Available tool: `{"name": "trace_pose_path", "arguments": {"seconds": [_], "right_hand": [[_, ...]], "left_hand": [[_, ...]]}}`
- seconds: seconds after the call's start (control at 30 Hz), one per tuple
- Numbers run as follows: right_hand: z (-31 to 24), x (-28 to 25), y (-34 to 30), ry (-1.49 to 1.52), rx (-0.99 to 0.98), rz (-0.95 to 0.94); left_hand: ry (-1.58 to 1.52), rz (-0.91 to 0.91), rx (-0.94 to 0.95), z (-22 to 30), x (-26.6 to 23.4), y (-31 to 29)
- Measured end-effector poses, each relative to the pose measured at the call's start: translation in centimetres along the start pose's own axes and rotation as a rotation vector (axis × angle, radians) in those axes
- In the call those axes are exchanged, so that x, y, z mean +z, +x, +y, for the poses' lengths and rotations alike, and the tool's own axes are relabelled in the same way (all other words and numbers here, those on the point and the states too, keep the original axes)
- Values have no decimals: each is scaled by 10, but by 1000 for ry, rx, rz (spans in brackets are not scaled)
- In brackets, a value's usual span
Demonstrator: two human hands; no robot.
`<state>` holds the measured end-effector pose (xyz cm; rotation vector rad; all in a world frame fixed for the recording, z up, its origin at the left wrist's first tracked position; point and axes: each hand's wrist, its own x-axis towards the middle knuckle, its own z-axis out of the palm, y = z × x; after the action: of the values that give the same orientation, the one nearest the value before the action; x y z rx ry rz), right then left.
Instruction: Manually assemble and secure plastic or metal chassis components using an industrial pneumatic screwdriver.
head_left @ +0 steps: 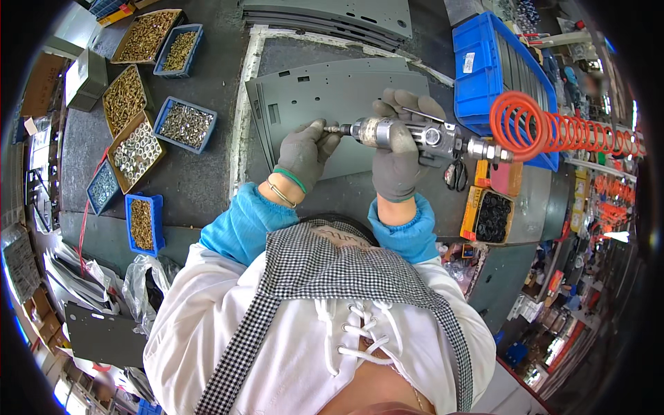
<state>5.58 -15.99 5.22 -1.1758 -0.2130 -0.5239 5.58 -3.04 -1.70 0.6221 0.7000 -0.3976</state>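
Note:
My right hand (400, 152), in a grey glove, grips a silver pneumatic rivet nut gun (377, 131), held level with its nose pointing left. At that nose the gloved fingers of my left hand (302, 151) are pinched round a small metal fastener (332, 129), mostly hidden by the fingertips. Beneath both hands lie flat grey sheet metal panels (311, 104) with punched holes and slots, stacked slightly fanned out. A red coiled air hose (522, 124) runs from the back of the gun toward the right.
Trays of brass-coloured fasteners (142, 221) and silver ones (185, 124) stand on the left of the dark bench. More panels (332, 17) are stacked at the far side. A blue crate (477, 66), scissors (455, 176) and a box of black parts (494, 216) are at the right.

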Motion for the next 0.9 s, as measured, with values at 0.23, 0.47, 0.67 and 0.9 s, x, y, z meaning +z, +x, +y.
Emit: {"name": "trace_pose_path", "arguments": {"seconds": [0.23, 0.47, 0.67, 0.9], "right_hand": [[-7, -7, -24, -2, 72, 25], [13, -25, -60, -87, 266, 35], [20, -25, -83, -80, 288, -27], [20, -23, -99, -181, 270, -221]], "left_hand": [[457, -154, 105, -7, -29, -8], [1422, -424, 354, -16, -77, 4], [1393, -442, 516, -22, -98, -3], [1335, 292, 1095, 15, -104, -7]]}}
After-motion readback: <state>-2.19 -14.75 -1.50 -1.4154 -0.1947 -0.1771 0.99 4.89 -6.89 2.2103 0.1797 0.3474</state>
